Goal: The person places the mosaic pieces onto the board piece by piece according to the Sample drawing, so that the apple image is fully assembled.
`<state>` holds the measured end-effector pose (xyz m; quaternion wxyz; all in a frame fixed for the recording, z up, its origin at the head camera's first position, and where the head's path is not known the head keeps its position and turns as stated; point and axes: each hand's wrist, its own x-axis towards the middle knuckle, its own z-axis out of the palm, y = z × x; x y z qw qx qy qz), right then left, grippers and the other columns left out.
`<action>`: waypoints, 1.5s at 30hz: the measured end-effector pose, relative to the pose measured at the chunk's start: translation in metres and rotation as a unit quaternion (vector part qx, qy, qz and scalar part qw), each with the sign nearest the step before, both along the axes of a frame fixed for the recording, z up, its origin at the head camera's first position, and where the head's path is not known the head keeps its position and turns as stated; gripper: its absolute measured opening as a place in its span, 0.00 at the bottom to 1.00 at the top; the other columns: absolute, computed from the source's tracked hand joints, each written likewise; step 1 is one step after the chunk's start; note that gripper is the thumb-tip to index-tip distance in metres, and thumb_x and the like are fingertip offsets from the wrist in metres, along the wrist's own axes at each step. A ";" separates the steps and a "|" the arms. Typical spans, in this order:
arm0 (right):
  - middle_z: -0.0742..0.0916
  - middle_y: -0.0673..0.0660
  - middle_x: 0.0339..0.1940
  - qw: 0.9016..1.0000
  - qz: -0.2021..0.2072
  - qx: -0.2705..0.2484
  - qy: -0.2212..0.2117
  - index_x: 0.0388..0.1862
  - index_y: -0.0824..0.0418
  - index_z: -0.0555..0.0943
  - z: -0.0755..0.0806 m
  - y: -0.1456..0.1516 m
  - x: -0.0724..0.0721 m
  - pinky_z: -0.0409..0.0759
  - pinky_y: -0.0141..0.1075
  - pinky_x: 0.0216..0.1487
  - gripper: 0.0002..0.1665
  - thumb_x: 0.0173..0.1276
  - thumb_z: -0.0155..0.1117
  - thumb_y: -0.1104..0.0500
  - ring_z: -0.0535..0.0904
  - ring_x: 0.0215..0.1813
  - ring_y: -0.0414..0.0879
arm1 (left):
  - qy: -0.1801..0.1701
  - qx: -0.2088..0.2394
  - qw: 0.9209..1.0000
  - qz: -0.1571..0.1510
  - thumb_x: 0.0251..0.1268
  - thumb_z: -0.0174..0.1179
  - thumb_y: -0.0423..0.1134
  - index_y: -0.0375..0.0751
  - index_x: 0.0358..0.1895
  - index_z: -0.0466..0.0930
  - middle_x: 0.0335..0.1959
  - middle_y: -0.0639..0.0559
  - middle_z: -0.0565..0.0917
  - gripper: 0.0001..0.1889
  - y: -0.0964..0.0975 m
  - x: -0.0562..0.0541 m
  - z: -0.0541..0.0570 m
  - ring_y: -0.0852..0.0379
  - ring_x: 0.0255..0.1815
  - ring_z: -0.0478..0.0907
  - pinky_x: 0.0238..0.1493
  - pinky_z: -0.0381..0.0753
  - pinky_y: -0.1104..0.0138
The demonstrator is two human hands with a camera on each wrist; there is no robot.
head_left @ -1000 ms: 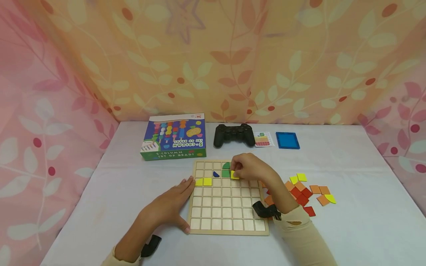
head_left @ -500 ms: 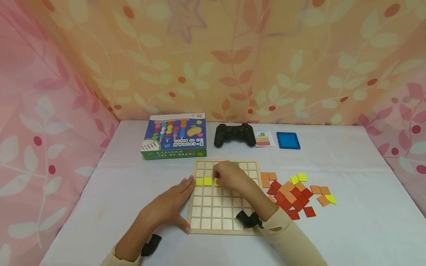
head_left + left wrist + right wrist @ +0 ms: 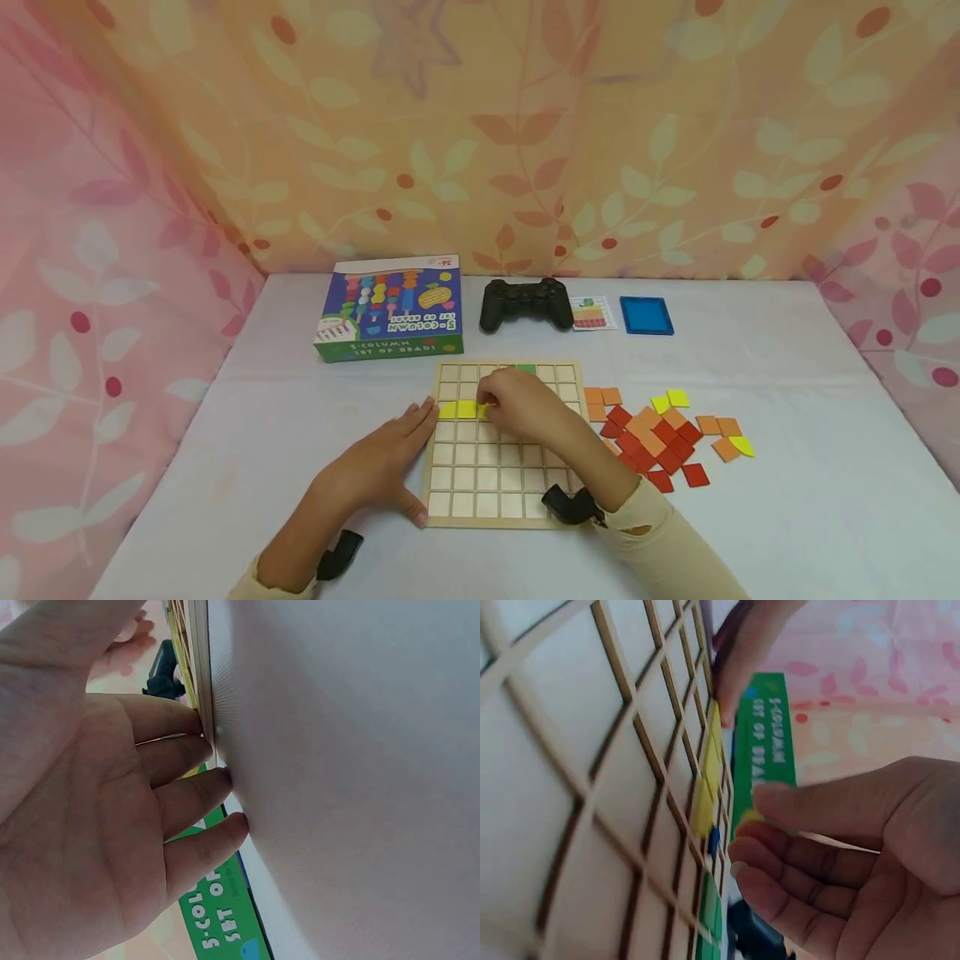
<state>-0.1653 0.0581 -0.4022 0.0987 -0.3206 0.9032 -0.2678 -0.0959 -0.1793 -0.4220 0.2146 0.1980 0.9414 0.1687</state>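
A wooden grid board (image 3: 517, 523) lies on the white table. My left hand (image 3: 386, 462) rests along its left edge with fingers extended; the left wrist view shows the fingertips (image 3: 236, 825) right at the edge. My right hand (image 3: 521, 404) is over the upper part of the board, pinching a small yellow tile (image 3: 750, 817) between thumb and fingers. Two yellow tiles (image 3: 467, 409) sit in cells left of it. A blue piece (image 3: 714, 840) and green tiles (image 3: 709, 907) also lie in the board, mostly hidden from the head view by the right hand.
Loose red and orange tiles (image 3: 666, 433), with a few yellow ones (image 3: 678, 397), are spread right of the board. Behind it stand a bead-set box (image 3: 390, 308), a black game controller (image 3: 527, 305), a pattern card (image 3: 594, 313) and a blue square tray (image 3: 647, 316).
My right hand has moved left with the yellow tile, from beside the green tiles to beside the two yellow tiles, and now covers the blue piece. The left hand stays put.
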 end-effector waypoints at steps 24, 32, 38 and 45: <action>0.83 0.59 0.34 0.959 -0.183 0.158 -0.146 0.40 0.64 0.84 0.026 0.189 -0.018 0.82 0.43 0.34 0.09 0.60 0.70 0.67 0.75 0.36 0.53 | 0.003 -0.012 1.000 0.003 0.21 0.83 0.64 0.41 0.81 0.49 0.82 0.49 0.46 0.76 0.000 0.000 -0.002 0.48 0.81 0.44 0.75 0.56 0.51; 0.82 0.60 0.36 0.954 -0.196 0.151 -0.170 0.37 0.62 0.82 0.008 0.197 -0.023 0.82 0.42 0.33 0.09 0.59 0.73 0.66 0.75 0.37 0.53 | 0.002 -0.004 1.000 0.000 0.22 0.83 0.63 0.41 0.81 0.49 0.82 0.49 0.47 0.76 0.001 0.000 0.001 0.48 0.81 0.44 0.75 0.55 0.50; 0.82 0.59 0.34 0.952 -0.203 0.155 -0.171 0.37 0.63 0.82 0.005 0.200 -0.024 0.81 0.41 0.33 0.10 0.59 0.75 0.62 0.75 0.37 0.52 | 0.001 -0.008 1.000 0.001 0.21 0.82 0.64 0.41 0.81 0.49 0.82 0.49 0.46 0.76 0.001 0.000 0.000 0.48 0.81 0.44 0.75 0.55 0.50; 0.80 0.56 0.26 0.952 -0.215 0.155 -0.155 0.33 0.64 0.81 0.001 0.198 -0.024 0.78 0.39 0.30 0.12 0.61 0.74 0.58 0.74 0.32 0.50 | -0.004 -0.009 1.000 0.005 0.21 0.82 0.65 0.41 0.81 0.49 0.82 0.49 0.46 0.76 0.000 0.000 0.000 0.48 0.81 0.44 0.76 0.54 0.50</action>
